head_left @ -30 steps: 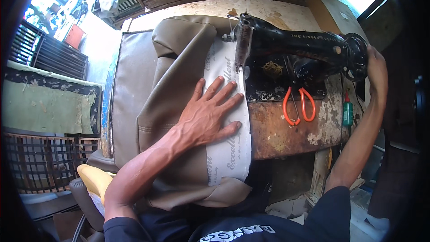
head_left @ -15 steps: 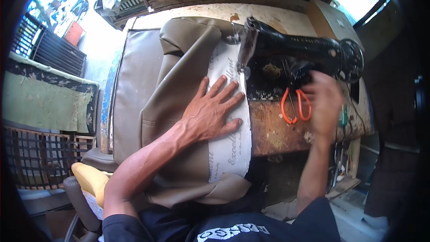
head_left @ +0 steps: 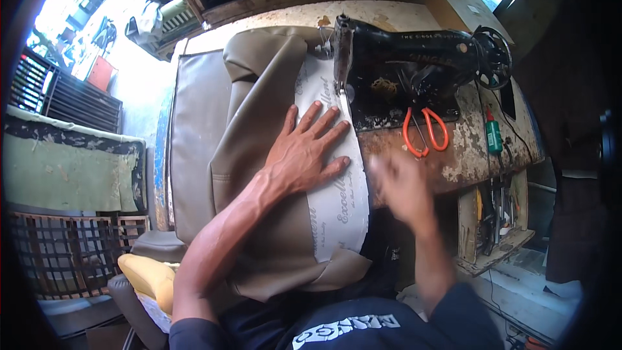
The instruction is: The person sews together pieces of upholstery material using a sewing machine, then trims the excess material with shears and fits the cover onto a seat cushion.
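My left hand (head_left: 304, 146) lies flat with fingers spread on the pale, printed backing strip (head_left: 337, 223) of a taupe upholstery cover (head_left: 240, 149). The strip's upper end runs up to the needle side of a black sewing machine (head_left: 408, 58). My right hand (head_left: 398, 185), smeared by motion, is just right of the strip's edge, above the front of the worn table; its fingers cannot be made out clearly. Scissors with orange handles (head_left: 407, 135) lie on the machine bed, apart from both hands.
A green bottle with a red tip (head_left: 494, 135) is on the table's right side. Below it, an open wooden tray (head_left: 495, 246) holds several tools. A cardboard box (head_left: 463, 10) stands behind the machine. Yellow foam (head_left: 148, 279) is at lower left.
My right hand has moved left and down, from beside the handwheel and scissors to the strip's edge. My left hand stays flat on the strip. The view has shifted slightly.
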`<action>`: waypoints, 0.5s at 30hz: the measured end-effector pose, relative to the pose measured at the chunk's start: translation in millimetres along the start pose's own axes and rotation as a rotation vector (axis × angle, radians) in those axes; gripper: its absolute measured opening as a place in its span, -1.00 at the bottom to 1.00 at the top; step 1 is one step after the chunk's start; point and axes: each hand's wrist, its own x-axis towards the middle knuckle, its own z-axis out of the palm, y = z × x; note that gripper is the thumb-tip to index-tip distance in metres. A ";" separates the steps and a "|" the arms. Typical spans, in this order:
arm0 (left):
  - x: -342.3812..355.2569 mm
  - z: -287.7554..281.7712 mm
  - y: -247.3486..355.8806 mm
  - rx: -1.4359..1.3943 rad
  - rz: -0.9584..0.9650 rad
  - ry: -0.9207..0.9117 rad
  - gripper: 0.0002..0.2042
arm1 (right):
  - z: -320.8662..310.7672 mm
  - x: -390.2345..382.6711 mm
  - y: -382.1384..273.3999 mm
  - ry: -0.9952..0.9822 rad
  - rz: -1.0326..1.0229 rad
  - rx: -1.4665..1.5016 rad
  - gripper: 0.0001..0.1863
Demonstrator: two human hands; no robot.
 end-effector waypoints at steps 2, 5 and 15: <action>3.4 5.5 3.3 -0.018 0.011 -0.004 -0.29 | 14.4 -76.7 7.2 0.036 0.075 -0.020 -0.72; 5.9 4.1 2.1 -0.045 0.018 -0.007 -0.31 | 33.9 -121.2 4.9 0.035 0.096 0.006 -0.71; 1.2 -6.1 6.7 -0.069 0.064 -0.093 -0.38 | 30.6 -117.3 -14.9 0.018 -0.110 0.236 -0.89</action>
